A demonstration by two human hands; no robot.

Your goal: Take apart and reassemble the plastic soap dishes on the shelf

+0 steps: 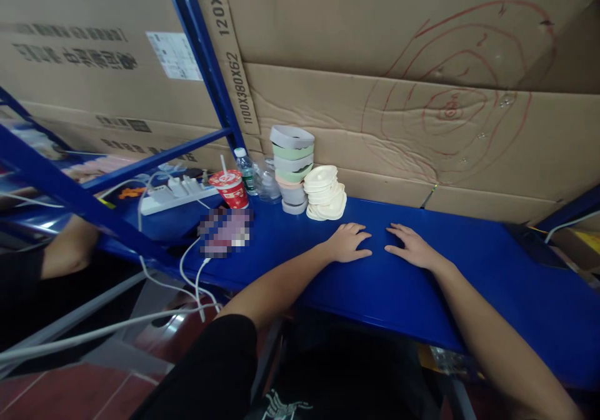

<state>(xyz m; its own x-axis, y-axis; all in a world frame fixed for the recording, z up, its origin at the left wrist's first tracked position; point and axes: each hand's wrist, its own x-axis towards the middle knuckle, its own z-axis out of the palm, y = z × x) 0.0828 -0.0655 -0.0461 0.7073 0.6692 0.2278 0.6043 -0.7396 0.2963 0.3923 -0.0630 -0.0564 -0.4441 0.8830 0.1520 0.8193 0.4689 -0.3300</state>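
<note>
My left hand (pixel 349 243) rests on the blue tabletop (pixel 375 301), fingers apart and holding nothing. Facing it across a small gap, my right hand (pixel 411 247) lies on the same surface, also with spread fingers and nothing in them. Just beyond my left hand stands a stack of cream-coloured lid-like pieces (pixel 325 194), leaning a little unevenly. Behind and left of that rises a taller stack of grey, green and peach open containers (pixel 293 169). The two stacks stand close against each other.
A red paper cup with a straw (pixel 230 190), a water bottle (pixel 244 170) and clear plastic (pixel 266 181) stand left of the stacks. A white power strip (pixel 180 196) has cables hanging down. Cardboard (pixel 328 107) walls the back. Another person's arm (pixel 70 248) shows at left.
</note>
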